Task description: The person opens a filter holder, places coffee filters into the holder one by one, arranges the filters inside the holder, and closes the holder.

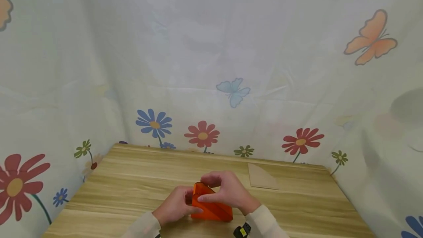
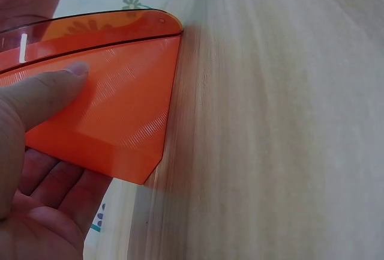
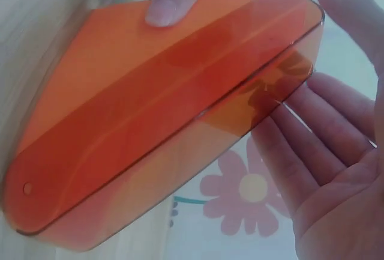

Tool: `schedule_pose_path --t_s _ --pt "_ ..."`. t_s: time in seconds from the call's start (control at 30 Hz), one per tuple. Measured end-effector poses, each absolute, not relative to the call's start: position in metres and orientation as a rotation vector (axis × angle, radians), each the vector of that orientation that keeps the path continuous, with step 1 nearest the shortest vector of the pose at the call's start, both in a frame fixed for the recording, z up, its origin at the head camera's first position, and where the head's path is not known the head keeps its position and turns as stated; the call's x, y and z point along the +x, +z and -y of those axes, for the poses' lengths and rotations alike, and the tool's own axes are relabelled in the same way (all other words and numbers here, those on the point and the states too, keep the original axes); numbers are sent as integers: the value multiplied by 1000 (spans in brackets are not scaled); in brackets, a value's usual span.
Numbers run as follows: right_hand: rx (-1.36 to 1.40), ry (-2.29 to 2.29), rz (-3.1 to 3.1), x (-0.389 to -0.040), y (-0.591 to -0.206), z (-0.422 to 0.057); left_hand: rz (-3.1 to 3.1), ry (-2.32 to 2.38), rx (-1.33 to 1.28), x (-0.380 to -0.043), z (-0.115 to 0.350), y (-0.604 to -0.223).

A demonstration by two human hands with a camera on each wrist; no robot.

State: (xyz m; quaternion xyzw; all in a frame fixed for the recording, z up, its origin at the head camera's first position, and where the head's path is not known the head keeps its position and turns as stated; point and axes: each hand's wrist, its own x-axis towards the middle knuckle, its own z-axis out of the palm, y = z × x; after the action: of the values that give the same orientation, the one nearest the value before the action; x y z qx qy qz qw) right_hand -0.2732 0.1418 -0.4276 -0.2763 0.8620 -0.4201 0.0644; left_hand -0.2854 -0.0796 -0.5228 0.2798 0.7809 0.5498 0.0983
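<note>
A translucent orange plastic case (image 1: 213,210), wedge-shaped with a curved edge, stands tilted between both hands over the table. My left hand (image 1: 175,205) grips it from the left, thumb (image 2: 57,89) flat on its broad face and fingers behind and under it. A see-through rim (image 3: 162,182) runs along the case's curved side, with a dark line between the two parts. At the upper end of the case, my right hand (image 1: 228,192) holds it, thumb on one side and fingers (image 3: 312,134) on the other.
A flat tan fan-shaped piece (image 1: 262,176) lies at the back right of the wood-grain table (image 1: 158,166). Behind and beside the table hangs a pale curtain (image 1: 185,65) printed with flowers and butterflies.
</note>
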Motion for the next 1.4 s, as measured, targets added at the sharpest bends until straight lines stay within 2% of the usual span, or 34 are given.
schedule_pose_path --t_s 0.8,1.4 --pt "-832 -1204 -2620 -275 -424 -129 -2316 1638 822 -286 82 -526" --pt "-786 -1404 -2593 -272 -431 -152 -2289 1645 781 -286 81 -526"
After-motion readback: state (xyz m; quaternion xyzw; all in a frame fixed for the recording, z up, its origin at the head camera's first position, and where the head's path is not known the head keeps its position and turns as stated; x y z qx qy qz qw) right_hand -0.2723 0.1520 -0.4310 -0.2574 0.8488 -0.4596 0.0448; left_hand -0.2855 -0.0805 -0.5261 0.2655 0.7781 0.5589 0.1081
